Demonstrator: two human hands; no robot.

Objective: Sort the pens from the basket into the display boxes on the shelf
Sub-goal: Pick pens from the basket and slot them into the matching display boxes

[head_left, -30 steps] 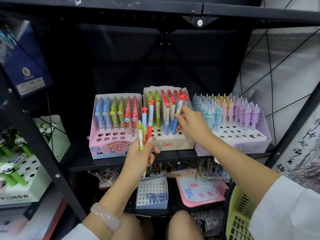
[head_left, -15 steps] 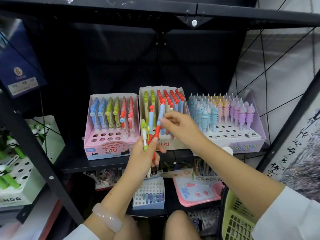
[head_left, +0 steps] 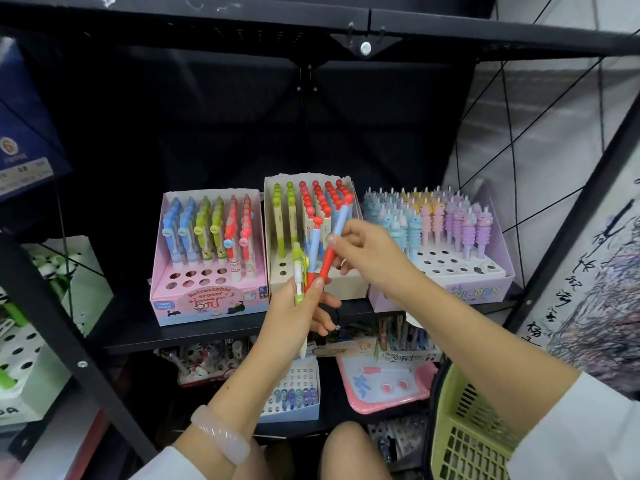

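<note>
The cream display box (head_left: 313, 285) on the black shelf (head_left: 221, 332) is taken as the reference point. It is stocked with upright pens: green-capped ones at its left side, red-capped ones across the remainder, with empty holes visible in its front left rows.

Directly in front of this box, the left hand (head_left: 294, 317) is seen with its grip clamped on a small bunch of pens: a green-and-white pen (head_left: 298, 275) and a red-and-blue pen (head_left: 313, 252), both held roughly upright with caps up. A pale bangle (head_left: 220, 433) is worn on that wrist.

A second red-and-blue pen (head_left: 334, 242) is pinched at mid-barrel by the right hand (head_left: 367, 252), which is positioned in front of the box's right half. This pen is tilted, its red cap up against the box's rear right rows and its red lower end down at the left hand's fingertips; whether it is also gripped there cannot be told.

To the left of the cream box, just beside it, a pink display box (head_left: 207, 303) marked "retractable eraser" is noted, holding blue, green and red items. To the right, a lilac display box (head_left: 478, 292) marked "UNICORN" is noted, filled with pastel pens.

Below and to the right of the cream box, at the frame's lower edge, a yellow-green basket (head_left: 464, 441) is recorded; its contents cannot be seen.
</note>
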